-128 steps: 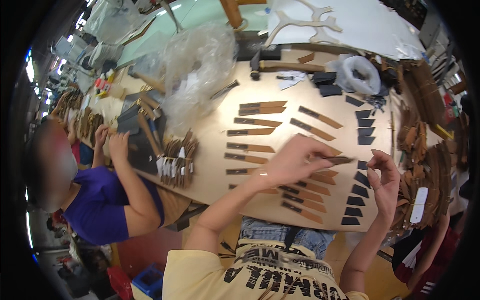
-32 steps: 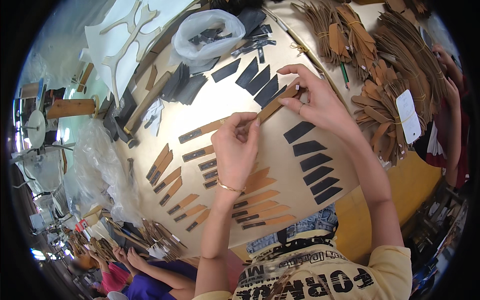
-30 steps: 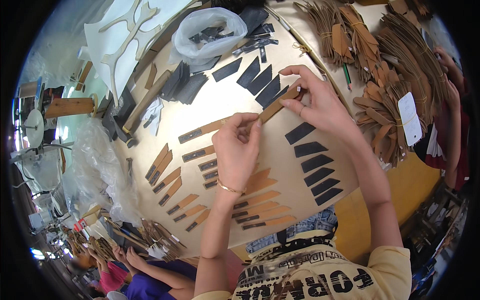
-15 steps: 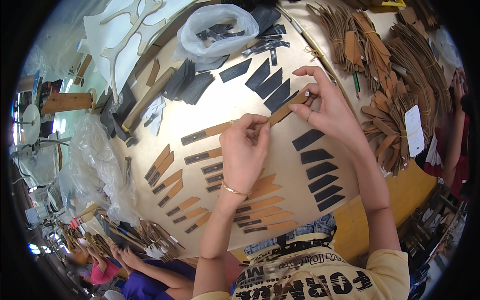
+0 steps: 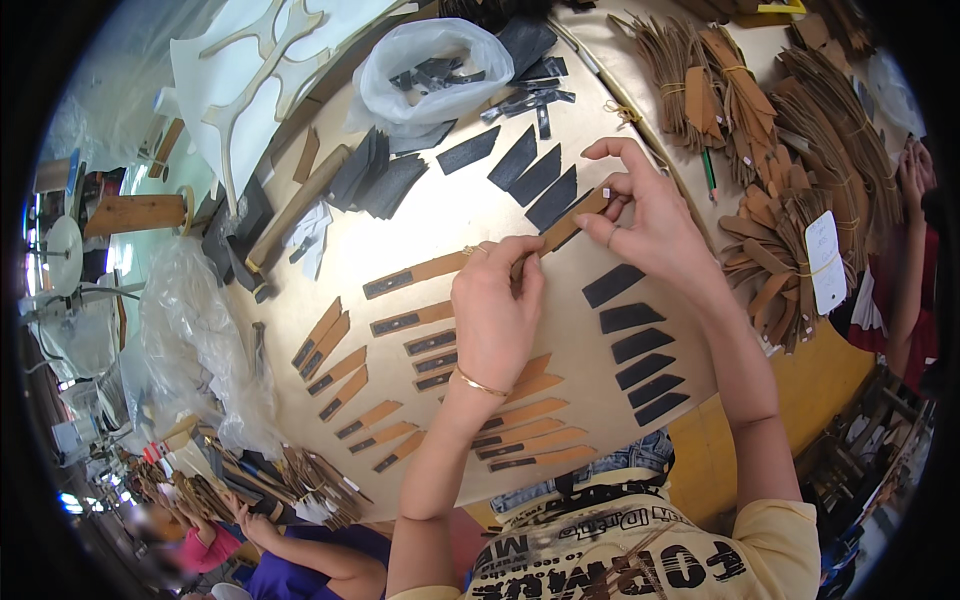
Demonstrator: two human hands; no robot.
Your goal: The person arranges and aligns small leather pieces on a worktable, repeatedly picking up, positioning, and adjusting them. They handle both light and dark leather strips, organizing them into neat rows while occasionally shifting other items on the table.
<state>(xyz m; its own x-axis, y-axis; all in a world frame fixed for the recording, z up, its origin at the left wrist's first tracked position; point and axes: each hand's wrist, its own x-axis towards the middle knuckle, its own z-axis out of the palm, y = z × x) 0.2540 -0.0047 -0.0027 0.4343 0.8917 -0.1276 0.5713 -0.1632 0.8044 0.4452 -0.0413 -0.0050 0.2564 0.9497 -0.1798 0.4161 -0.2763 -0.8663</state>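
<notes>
My left hand (image 5: 497, 310) and my right hand (image 5: 648, 225) stretch a brown leather strip (image 5: 574, 224) between them over the table. The left fingers are pinched at its lower left end, hiding that tip. At the upper right end, by a small white tag, my right thumb and fingers grip it, with the index finger raised. A dark layer shows along the strip's lower edge. Slanted black pieces (image 5: 535, 175) lie just above it, and more black pieces (image 5: 640, 346) form a column below my right hand. Tan strips with dark end patches (image 5: 408, 320) lie around my left forearm.
A clear plastic bag (image 5: 378, 75) of black scraps stands at the far side, near a stack of black pieces (image 5: 385, 185) and a wooden-handled hammer (image 5: 298, 215). Bundled brown leather strips (image 5: 780, 240) and a green pencil (image 5: 709, 175) lie to the right. Other people sit nearby.
My left hand has shifted slightly right and down along the strip. My right hand keeps its grip, and the whole view has moved a little.
</notes>
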